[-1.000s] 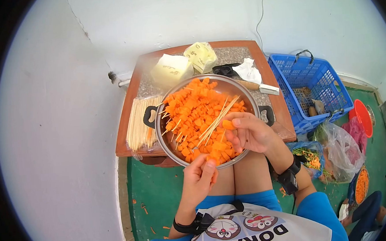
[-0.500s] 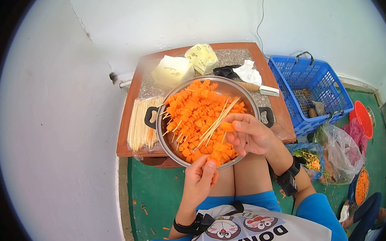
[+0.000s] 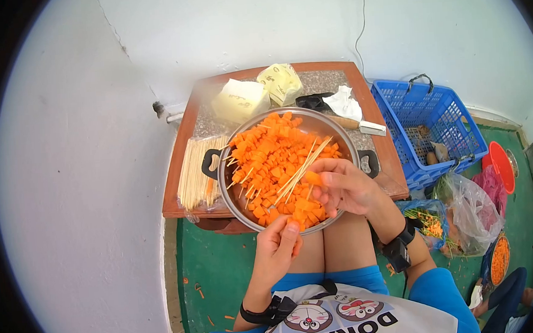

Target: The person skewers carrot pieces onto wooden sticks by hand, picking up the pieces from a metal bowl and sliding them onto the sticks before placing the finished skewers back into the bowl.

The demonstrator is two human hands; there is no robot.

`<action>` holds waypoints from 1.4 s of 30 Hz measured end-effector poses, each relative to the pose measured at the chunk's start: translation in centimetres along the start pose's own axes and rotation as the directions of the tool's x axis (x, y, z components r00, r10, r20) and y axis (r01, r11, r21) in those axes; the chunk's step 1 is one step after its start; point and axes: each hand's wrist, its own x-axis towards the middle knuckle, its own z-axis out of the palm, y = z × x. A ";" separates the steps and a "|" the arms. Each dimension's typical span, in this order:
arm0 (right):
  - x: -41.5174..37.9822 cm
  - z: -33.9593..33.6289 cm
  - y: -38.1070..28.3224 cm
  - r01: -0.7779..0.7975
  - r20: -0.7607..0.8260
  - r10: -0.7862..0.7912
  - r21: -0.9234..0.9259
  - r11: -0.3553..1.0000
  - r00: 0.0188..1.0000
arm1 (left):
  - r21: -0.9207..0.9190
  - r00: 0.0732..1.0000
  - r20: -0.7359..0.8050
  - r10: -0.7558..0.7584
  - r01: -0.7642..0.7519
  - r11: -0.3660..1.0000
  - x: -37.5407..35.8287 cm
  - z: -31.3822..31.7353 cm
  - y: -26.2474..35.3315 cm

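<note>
The right hand (image 3: 347, 189) pinches a carrot chunk (image 3: 313, 178) against bunched skewers (image 3: 300, 172) above the pan (image 3: 235, 196), the left hand (image 3: 277, 245) grips another piece at its rim, and a slipping point could prick fingers.

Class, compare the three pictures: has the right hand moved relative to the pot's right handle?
No, barely at all. The right hand stays just below-left of the pot's right handle, holding a carrot piece and skewers; the whole view shifted slightly downward.
</note>
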 end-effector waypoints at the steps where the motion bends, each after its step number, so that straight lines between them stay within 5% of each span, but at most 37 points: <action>1: 0.0 0.0 -0.1 0.029 -0.002 -0.029 -0.065 0.997 1.000 | 0.009 1.000 0.005 -0.005 0.005 1.000 0.0 0.0 0.0; 5: -0.1 -0.2 -1.0 0.011 0.049 -0.005 -0.108 0.994 0.999 | -0.048 0.997 0.067 -0.047 0.051 0.998 -0.1 -0.1 -0.1; 10: -0.8 0.7 -2.8 0.011 0.027 0.004 -0.536 0.844 1.000 | -0.195 0.960 0.232 -0.154 0.202 0.960 0.0 -0.4 0.0; 17: -1.2 0.7 -2.9 -0.023 0.053 0.053 -0.466 0.885 0.997 | -0.337 0.929 0.330 -0.165 0.280 0.899 0.2 -0.2 -1.1; 18: -1.2 0.8 -2.9 -0.028 0.006 0.035 -0.486 0.873 0.999 | -0.067 0.992 0.117 0.039 -0.031 0.997 0.3 0.3 -2.0; 19: -1.3 1.0 -2.9 -0.033 -0.040 0.015 -0.507 0.861 0.999 | 0.264 0.953 -0.026 0.303 -0.286 0.921 0.5 0.7 -2.6; 20: -1.5 1.4 -3.0 -0.032 -0.039 0.014 -0.507 0.861 0.999 | 0.264 0.953 -0.025 0.303 -0.286 0.921 0.7 0.8 -2.6; 22: -1.9 2.0 -2.9 0.012 -0.023 -0.027 -0.505 0.863 0.999 | 0.649 0.722 -0.061 0.689 -0.496 0.577 1.2 0.9 -2.5; 23: -2.0 2.2 -2.7 0.013 -0.023 -0.028 -0.505 0.863 0.999 | 0.649 0.722 -0.060 0.689 -0.496 0.577 1.1 0.9 -2.2; 24: -2.1 2.3 -2.5 0.048 -0.027 -0.072 -0.521 0.852 0.997 | 0.352 0.898 -0.055 0.436 -0.391 0.850 0.7 0.8 -1.7; 25: -2.1 2.4 -2.4 0.081 -0.031 -0.116 -0.537 0.840 0.993 | 0.029 0.986 0.052 0.160 -0.162 0.986 0.4 0.6 -1.4; 26: -2.2 2.3 -2.4 0.080 -0.030 -0.114 -0.537 0.840 0.993 | 0.029 0.986 0.051 0.159 -0.161 0.987 0.4 0.2 -1.0; 27: -2.3 2.0 -2.5 0.082 0.027 -0.080 -0.502 0.861 0.996 | -0.310 0.957 0.279 -0.076 0.165 0.936 0.5 -0.4 -0.6; 28: -2.5 1.9 -2.6 0.082 0.085 -0.048 -0.466 0.881 0.995 | -0.512 0.812 0.549 -0.197 0.514 0.688 0.6 -0.8 -0.4; 31: -2.8 2.1 -2.6 0.103 0.151 -0.039 -0.446 0.889 0.988 | -0.535 0.715 0.688 -0.125 0.616 0.579 0.9 -1.2 -0.9; 32: -2.8 2.2 -2.6 0.103 0.151 -0.039 -0.446 0.889 0.988 | -0.535 0.715 0.688 -0.125 0.616 0.579 0.7 -0.9 -0.7; 33: -2.8 2.4 -2.6 0.105 0.111 -0.061 -0.458 0.883 0.992 | -0.383 0.880 0.462 -0.112 0.312 0.869 0.4 -0.3 -0.3; 34: -2.9 2.4 -2.6 0.108 0.071 -0.084 -0.470 0.876 0.994 | -0.086 0.973 0.232 0.017 0.003 0.996 0.2 0.3 -0.1; 35: -2.9 2.4 -2.5 0.108 0.071 -0.084 -0.469 0.876 0.994 | -0.086 0.973 0.232 0.017 0.003 0.996 0.3 0.7 -0.2; 37: -2.8 2.2 -2.2 0.104 0.000 -0.123 -0.531 0.841 0.992 | 0.459 0.872 -0.006 0.490 -0.433 0.776 0.5 1.2 -0.7; 38: -2.7 2.1 -2.0 0.104 0.001 -0.121 -0.531 0.841 0.993 | 0.460 0.871 -0.008 0.491 -0.432 0.776 0.6 1.1 -0.8; 40: -2.7 2.0 -1.8 0.133 -0.001 -0.157 -0.526 0.840 0.988 | 0.069 0.977 0.128 0.171 -0.181 0.981 0.6 0.7 -0.7; 41: -2.7 2.0 -1.8 0.133 -0.001 -0.157 -0.526 0.840 0.988 | 0.069 0.977 0.128 0.171 -0.181 0.981 0.6 0.4 -0.3; 42: -2.7 2.1 -1.9 0.117 0.027 -0.121 -0.521 0.845 0.992 | -0.150 0.974 0.225 -0.007 0.042 0.988 0.6 0.1 0.4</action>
